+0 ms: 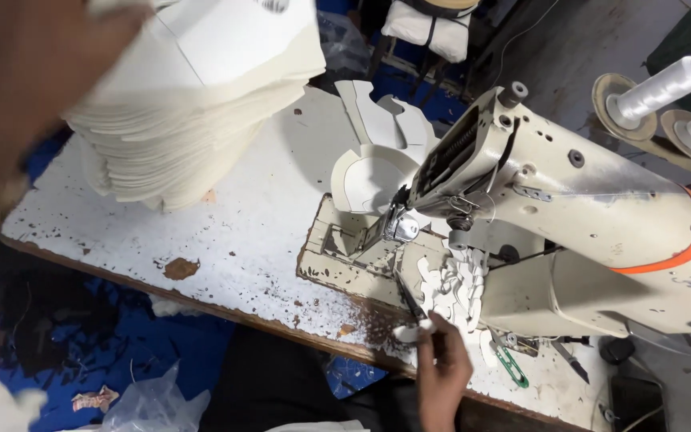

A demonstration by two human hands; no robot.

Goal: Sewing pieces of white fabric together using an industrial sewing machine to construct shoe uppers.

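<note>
Two thread spools [665,86] — green snips [512,366] — blue floor scraps [89,344].

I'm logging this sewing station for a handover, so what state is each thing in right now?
Left hand: raised close to the camera, blurred, at the fabric stack.
Stack of white fabric pieces: piled high, layers fanned.
Right hand: at the table's front edge, pinching a small white piece.
Sewing machine: white panel lying behind its needle.
Thread cones: upright, wound full.
Table: paint chipped.
</note>
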